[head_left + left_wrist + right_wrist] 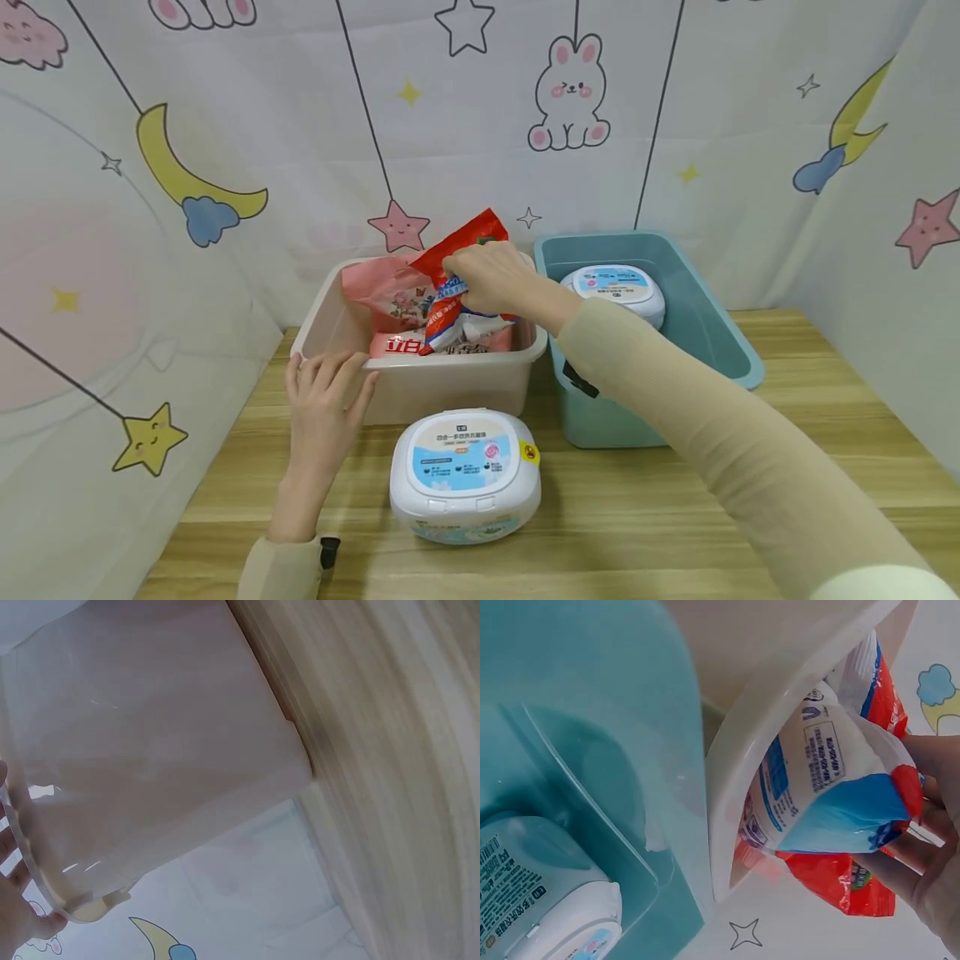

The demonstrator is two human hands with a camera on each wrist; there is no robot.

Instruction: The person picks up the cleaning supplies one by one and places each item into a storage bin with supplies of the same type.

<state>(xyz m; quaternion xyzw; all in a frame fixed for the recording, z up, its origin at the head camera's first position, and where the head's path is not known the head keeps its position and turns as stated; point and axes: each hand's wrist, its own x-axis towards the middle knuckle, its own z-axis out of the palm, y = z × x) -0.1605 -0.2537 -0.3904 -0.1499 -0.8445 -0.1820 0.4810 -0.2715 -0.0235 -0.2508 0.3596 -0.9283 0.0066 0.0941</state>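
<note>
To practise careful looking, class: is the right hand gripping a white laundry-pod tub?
No, the right hand grips a printed red bag.

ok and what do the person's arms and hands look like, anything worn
The left hand and right hand are ungloved. Beige sleeves reach the wrists, with a small black piece at each; white material shows past the right sleeve.

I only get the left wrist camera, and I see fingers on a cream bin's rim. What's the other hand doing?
Observer: The right hand grips a red, white and blue bag.
Child: Ooh! Is anything else in the cream bin?
Observer: Yes, a pink flower-print bag.
Child: Is there another bin too?
Observer: Yes, a teal bin stands on the right, with a white laundry-pod tub inside.
</note>
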